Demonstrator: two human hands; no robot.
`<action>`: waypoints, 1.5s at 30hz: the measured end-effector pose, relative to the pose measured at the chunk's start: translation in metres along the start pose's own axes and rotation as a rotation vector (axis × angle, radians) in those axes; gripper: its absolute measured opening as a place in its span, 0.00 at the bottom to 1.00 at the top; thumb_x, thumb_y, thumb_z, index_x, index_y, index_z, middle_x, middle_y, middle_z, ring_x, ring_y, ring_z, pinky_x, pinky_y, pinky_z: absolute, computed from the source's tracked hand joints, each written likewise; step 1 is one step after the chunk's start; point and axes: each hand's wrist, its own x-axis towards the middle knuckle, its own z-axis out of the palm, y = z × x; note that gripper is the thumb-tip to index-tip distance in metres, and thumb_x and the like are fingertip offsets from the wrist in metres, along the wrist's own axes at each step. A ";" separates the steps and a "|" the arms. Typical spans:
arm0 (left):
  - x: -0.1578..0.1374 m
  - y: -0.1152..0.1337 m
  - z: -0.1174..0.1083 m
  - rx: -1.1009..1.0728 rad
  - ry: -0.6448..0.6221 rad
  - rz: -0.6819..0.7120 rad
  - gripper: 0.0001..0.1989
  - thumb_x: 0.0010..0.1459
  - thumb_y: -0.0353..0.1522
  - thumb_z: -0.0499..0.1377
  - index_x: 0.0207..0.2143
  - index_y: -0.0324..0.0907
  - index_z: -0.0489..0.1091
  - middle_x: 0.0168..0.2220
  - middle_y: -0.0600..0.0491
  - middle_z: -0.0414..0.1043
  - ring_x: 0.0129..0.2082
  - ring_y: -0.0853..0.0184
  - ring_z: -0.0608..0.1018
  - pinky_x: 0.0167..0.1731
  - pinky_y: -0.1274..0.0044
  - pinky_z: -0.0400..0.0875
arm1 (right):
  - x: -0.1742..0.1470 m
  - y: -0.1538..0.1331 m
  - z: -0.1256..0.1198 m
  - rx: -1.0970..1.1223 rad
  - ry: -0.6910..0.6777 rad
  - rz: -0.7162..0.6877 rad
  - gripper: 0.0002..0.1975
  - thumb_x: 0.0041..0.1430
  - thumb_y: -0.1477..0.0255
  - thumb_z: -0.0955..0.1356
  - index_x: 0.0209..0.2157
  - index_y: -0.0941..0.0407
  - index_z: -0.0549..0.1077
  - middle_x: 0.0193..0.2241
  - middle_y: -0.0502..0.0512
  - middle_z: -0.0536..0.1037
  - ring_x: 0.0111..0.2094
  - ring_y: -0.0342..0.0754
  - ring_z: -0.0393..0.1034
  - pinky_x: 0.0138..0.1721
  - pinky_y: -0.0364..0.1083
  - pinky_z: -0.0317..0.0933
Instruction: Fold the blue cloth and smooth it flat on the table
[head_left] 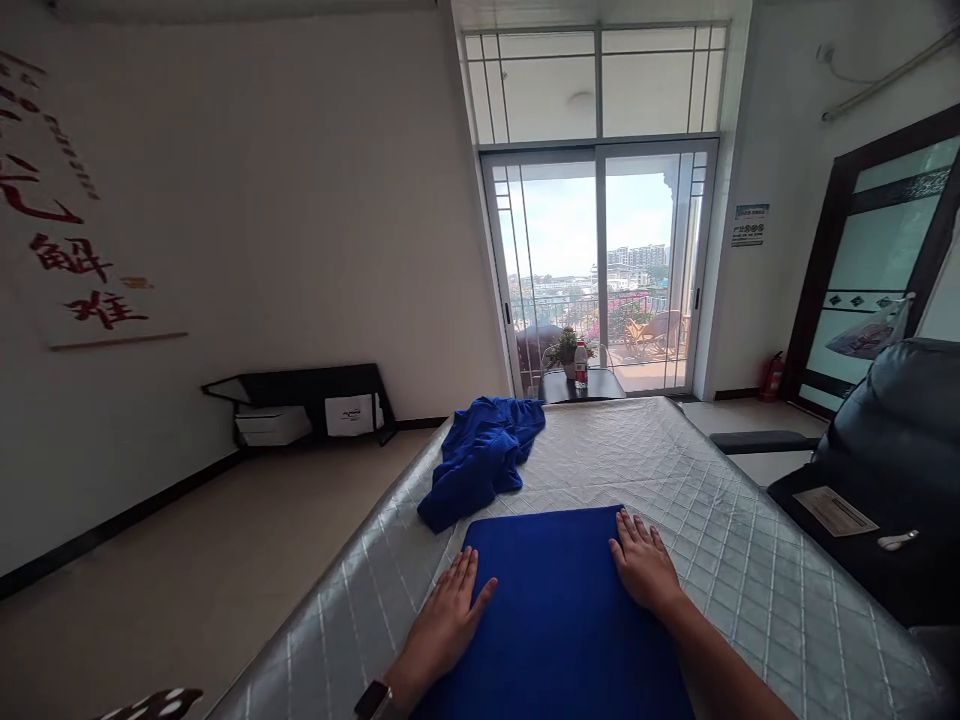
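Note:
A flat blue cloth [555, 610], smooth and roughly rectangular, lies on the quilted silver-grey mattress [750, 540]. Along its left edge rests my left hand [454, 605], fingers stretched out and thumb apart on the fabric. My right hand [641, 560] lies flat at the far right corner, its fingers spread over the edge. Neither hand grips anything. Beyond the flat cloth, toward the mattress's far left, sits a crumpled blue garment [487, 455] with loose folds. The near end of the flat cloth runs out of the bottom of the view.
A black armchair [892, 430] stands right of the mattress, with a card [836, 511] on it. Past the far end is a small dark table [592, 386] bearing a bottle [580, 366] and a plant. A black rack [322, 385] with white boxes stands by the left wall.

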 end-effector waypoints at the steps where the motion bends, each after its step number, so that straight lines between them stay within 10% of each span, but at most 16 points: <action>1: 0.000 0.004 -0.003 0.003 -0.007 0.001 0.40 0.67 0.52 0.34 0.68 0.29 0.45 0.69 0.39 0.41 0.69 0.57 0.48 0.66 0.62 0.49 | 0.000 0.000 0.001 0.005 0.003 0.002 0.33 0.67 0.61 0.48 0.69 0.60 0.44 0.70 0.52 0.42 0.70 0.50 0.32 0.67 0.55 0.29; 10: 0.033 0.148 -0.005 -0.089 0.011 0.440 0.33 0.69 0.48 0.36 0.70 0.41 0.44 0.70 0.45 0.44 0.69 0.59 0.49 0.66 0.61 0.51 | 0.000 0.003 0.003 -0.021 0.015 -0.012 0.32 0.68 0.62 0.49 0.69 0.59 0.44 0.70 0.53 0.43 0.70 0.51 0.32 0.67 0.56 0.32; 16: 0.063 0.211 0.012 -0.159 -0.009 0.412 0.35 0.70 0.46 0.30 0.68 0.31 0.49 0.69 0.40 0.47 0.69 0.59 0.48 0.66 0.61 0.49 | -0.001 0.005 0.002 -0.115 -0.027 -0.048 0.31 0.66 0.71 0.51 0.69 0.56 0.45 0.70 0.51 0.40 0.70 0.52 0.31 0.67 0.56 0.32; 23: 0.058 0.172 0.018 -0.082 0.021 0.319 0.35 0.69 0.47 0.32 0.68 0.33 0.49 0.69 0.43 0.46 0.70 0.60 0.48 0.67 0.63 0.47 | 0.000 0.000 -0.002 -0.061 -0.004 -0.011 0.31 0.67 0.65 0.49 0.69 0.61 0.44 0.70 0.53 0.41 0.70 0.52 0.33 0.67 0.55 0.31; 35: 0.049 0.026 0.002 -0.024 0.089 0.029 0.41 0.67 0.53 0.32 0.68 0.31 0.48 0.69 0.42 0.45 0.69 0.57 0.49 0.67 0.63 0.46 | -0.002 -0.003 -0.003 -0.099 -0.016 -0.002 0.32 0.67 0.64 0.47 0.69 0.61 0.42 0.70 0.51 0.42 0.70 0.49 0.33 0.67 0.54 0.30; 45: 0.048 0.011 0.000 -0.029 0.134 -0.005 0.44 0.65 0.55 0.30 0.67 0.30 0.51 0.69 0.41 0.49 0.69 0.56 0.51 0.66 0.63 0.48 | 0.004 0.000 0.005 -0.094 0.023 -0.009 0.32 0.67 0.63 0.48 0.69 0.60 0.46 0.70 0.51 0.44 0.70 0.49 0.34 0.67 0.54 0.32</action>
